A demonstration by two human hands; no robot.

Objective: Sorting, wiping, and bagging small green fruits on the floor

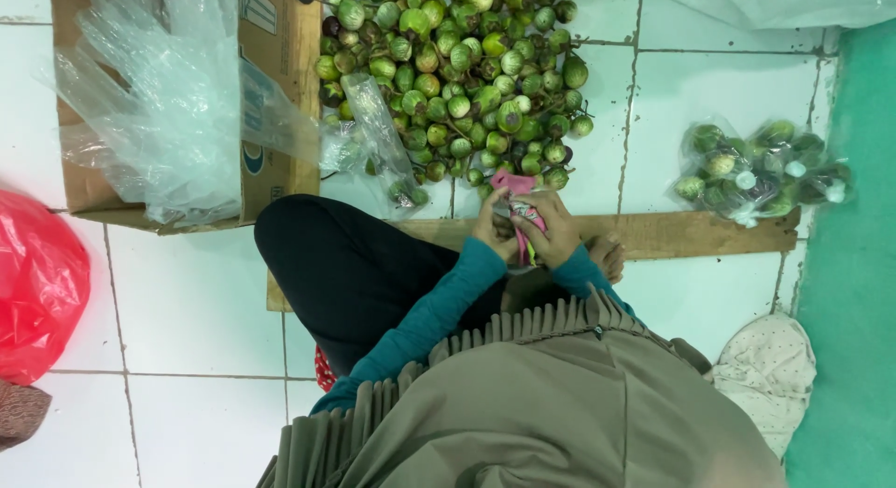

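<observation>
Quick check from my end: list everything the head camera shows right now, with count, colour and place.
small round eggplants: large loose pile, green with a few purple, on the floor top centre
filled clear bag of eggplants: one, green contents, floor at right
part-filled clear bag: one, beside the pile's left edge
cardboard box: one, brown, top left
clear plastic bags: a bunch, in the box
red plastic bag: one, left edge
wooden board: one, brown, under the person
pale dotted cloth: one, lower right
green mat: right edge
white tiled floor
pink packet: one, held between both hands
left hand: on the packet
right hand: on the packet
</observation>
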